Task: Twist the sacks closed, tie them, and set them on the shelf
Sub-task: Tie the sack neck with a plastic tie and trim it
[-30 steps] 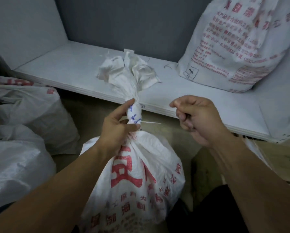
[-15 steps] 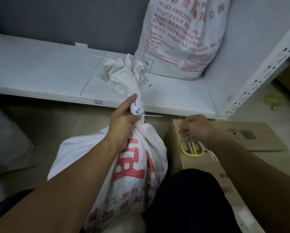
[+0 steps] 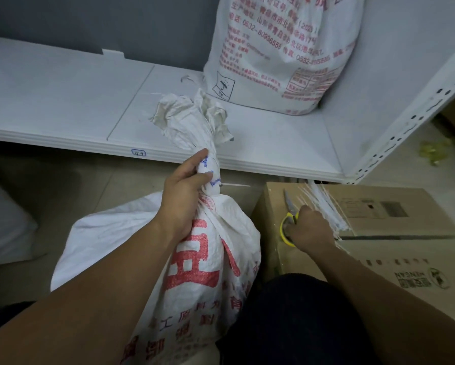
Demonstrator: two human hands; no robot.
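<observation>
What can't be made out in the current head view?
Head view:
- Zip tie loop on the neck of the held sack: left hand covers it; only the tail shows.
- Scissors handles: mostly under the gripping right hand.
- Shelved sack top: cut off by the upper edge.

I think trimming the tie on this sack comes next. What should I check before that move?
1. Neck held: ok. The left hand grips the twisted neck of the sack.
2. Tie in place: ok. The tie sits at the neck, with its tail sticking out to the right.
3. Tie pulled tight: cannot tell.
4. Scissors in hand: ok. The right hand curls its fingers into the yellow handle of the scissors, which lie on the box.
5. Room on the shelf: ok. The shelf is bare to the left of the other sack.
</observation>
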